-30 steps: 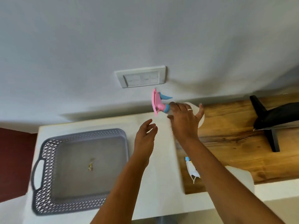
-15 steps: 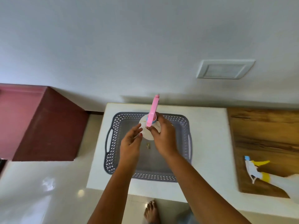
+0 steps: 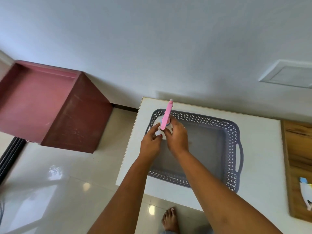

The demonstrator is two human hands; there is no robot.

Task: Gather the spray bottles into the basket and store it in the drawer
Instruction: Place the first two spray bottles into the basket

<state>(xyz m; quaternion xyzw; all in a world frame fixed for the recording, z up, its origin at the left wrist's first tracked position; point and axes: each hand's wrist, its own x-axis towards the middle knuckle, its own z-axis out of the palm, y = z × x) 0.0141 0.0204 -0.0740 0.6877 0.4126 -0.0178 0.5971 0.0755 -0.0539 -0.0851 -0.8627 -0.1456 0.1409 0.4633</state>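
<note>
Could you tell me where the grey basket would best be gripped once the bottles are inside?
Probably by the cut-out handle at the right end of the grey basket, coming from the side. A matching handle appears at the left end, so one hand per end should keep it level.

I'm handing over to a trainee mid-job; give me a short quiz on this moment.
1. True or false: both hands are on the pink-topped bottle.
2. Where is that bottle: A) on the wooden board, B) at the basket's left end, C) on the floor?
3. Fill in: a second bottle lies on the ____ board.

Key: 1 true: left hand, right hand. 2 B. 3 wooden.
</note>
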